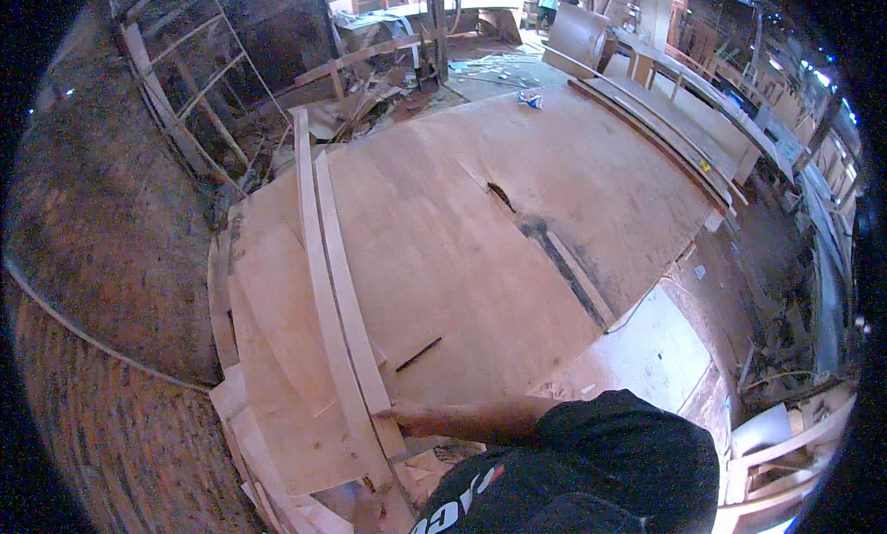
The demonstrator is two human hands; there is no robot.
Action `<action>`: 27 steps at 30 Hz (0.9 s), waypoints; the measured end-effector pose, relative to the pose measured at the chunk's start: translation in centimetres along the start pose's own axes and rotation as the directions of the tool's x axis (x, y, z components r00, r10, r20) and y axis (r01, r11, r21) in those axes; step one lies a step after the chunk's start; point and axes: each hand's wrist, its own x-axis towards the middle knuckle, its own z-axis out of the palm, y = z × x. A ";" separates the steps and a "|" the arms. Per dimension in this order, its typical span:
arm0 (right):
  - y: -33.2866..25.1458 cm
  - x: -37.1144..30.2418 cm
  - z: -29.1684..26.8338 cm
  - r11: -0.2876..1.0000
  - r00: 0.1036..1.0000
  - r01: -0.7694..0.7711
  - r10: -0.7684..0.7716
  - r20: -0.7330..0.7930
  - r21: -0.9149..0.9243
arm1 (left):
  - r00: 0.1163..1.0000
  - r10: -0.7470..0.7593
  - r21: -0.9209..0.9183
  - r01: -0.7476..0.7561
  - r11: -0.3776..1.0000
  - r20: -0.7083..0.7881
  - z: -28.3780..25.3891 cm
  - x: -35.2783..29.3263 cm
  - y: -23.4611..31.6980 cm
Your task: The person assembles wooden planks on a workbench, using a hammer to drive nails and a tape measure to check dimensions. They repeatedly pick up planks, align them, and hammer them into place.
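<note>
Two long pale wooden strips [331,285] lie side by side along the left part of a large plywood sheet [443,229]. My right hand [407,419] reaches across from the right and closes on the edge of the right-hand strip, near its close end. The fingertips are small and partly hidden there. Low in the picture, a brownish shape [368,504] by the strips' near ends may be my left hand; its fingers cannot be made out. A thin dark stick [419,354] lies on the plywood just beyond my right hand.
A dark curved piece [501,197] shows at the sheet's middle, with a dark groove [568,271] running toward me. A small blue-and-white packet [529,100] lies at the far edge. Boards [656,141] line the far right; wood scraps [795,442] are stacked at lower right.
</note>
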 end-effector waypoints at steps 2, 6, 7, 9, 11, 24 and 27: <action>-0.8 -1.6 0.9 1.000 0.996 -0.020 0.018 -0.082 -0.015 | 0.997 -0.008 -0.013 0.007 1.000 -0.073 1.6 -2.2 0.0; -1.4 -6.1 1.3 0.992 0.988 0.051 -0.067 -0.140 -0.116 | 0.976 0.012 -0.030 -0.019 0.999 -0.218 5.7 -5.7 -0.5; -1.2 -5.9 -0.8 0.980 0.985 0.118 -0.136 -0.104 -0.160 | 0.973 0.032 -0.029 -0.040 0.999 -0.228 6.7 -6.2 -0.4; -0.5 -5.6 -6.4 0.937 0.952 0.283 -0.301 -0.060 -0.203 | 0.969 0.069 -0.020 -0.076 0.997 -0.238 9.8 -6.4 0.2; -0.5 -7.8 -8.7 0.860 0.872 0.476 -0.489 -0.031 -0.186 | 0.954 0.101 -0.014 -0.109 0.994 -0.281 11.5 -7.2 0.4; -7.8 -35.4 -22.9 0.905 0.870 0.310 -0.394 -0.297 -0.293 | 0.976 0.191 0.205 -0.166 0.965 -0.108 17.1 -1.5 12.0; -5.6 -39.3 -24.2 0.882 0.847 0.328 -0.433 -0.307 -0.338 | 0.989 0.151 0.179 -0.150 0.972 0.012 18.7 3.8 14.5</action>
